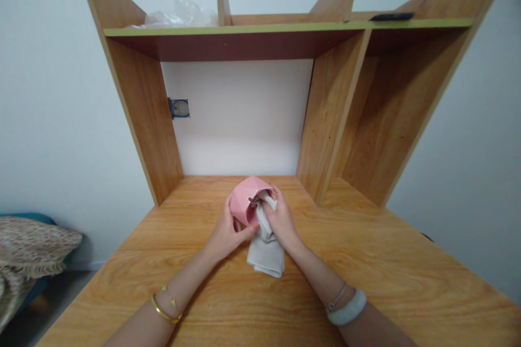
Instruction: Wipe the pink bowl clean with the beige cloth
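Note:
A pink faceted pot or bowl is tilted on its side above the desk, its opening turned toward the right and toward me. My left hand grips it from the left, thumb at the lower rim. A light grey cloth is partly pushed into the opening, and its lower end hangs down in front. My right hand is closed on the cloth at the mouth of the pot, with some fingers hidden inside or behind the rim.
The wooden desk carries a shelf unit at its back. On the upper shelf lie a clear plastic bag and a dark object. An open socket box shows in the back wall. A woven fringed blanket lies at far left.

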Demonstrator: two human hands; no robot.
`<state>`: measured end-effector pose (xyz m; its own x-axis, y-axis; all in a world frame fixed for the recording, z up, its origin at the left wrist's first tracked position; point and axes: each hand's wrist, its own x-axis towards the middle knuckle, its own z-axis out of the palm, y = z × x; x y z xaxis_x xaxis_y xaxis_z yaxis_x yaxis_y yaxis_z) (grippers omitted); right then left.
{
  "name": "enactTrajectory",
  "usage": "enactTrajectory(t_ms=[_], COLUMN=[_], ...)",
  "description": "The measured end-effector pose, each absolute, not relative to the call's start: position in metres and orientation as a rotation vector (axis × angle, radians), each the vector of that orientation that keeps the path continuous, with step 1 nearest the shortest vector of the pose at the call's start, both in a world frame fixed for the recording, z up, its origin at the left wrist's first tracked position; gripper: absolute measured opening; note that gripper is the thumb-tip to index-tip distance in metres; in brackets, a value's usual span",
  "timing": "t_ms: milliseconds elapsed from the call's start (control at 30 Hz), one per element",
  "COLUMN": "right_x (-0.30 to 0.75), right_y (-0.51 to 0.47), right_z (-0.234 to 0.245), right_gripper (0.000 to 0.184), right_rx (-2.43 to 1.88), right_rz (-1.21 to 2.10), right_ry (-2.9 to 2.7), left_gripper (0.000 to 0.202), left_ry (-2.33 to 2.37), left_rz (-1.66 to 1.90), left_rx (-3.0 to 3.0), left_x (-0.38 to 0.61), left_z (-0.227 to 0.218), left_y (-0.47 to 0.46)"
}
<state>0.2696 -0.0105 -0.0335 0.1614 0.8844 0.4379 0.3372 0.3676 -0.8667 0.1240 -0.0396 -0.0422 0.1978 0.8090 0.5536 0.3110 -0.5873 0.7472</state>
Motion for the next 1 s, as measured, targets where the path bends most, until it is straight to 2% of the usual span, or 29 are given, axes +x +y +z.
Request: enactTrajectory(t_ms=[100, 367, 567, 800, 1000], right_x=[0.266, 0.273, 0.275, 0.272, 0.274], right_y=[-0.011, -0.012, -0.019, -0.031, -0.027], right_z=[-0.033, -0.026, -0.023, -0.020, -0.025], right_gripper=[0.046, 0.069, 0.073, 0.067, 0.060], right_rx=[-1.224, -1.538, -1.702, -1.666, -1.548], right_rz=[0.589, 0.457, 0.173, -0.053, 0.139], right_ry=[-1.382, -1.489, -1.663, -1.927, -1.868], left_gripper=[0.079, 0.079, 0.074, 0.067, 0.061], left_ry=[1.057, 1.446, 1.641, 1.639, 1.628], left_rz=[1.413, 1.217, 1.094, 0.978, 1.175], left_rx=[1.967, 2.280, 2.447, 2.608, 2.425], left_x=[0.125, 0.116, 0.112, 0.103, 0.104], left_z=[-0.041, -0.024, -0.022, -0.024, -0.026], left_y=[-0.042, -0.051, -0.052, -0.048, -0.045])
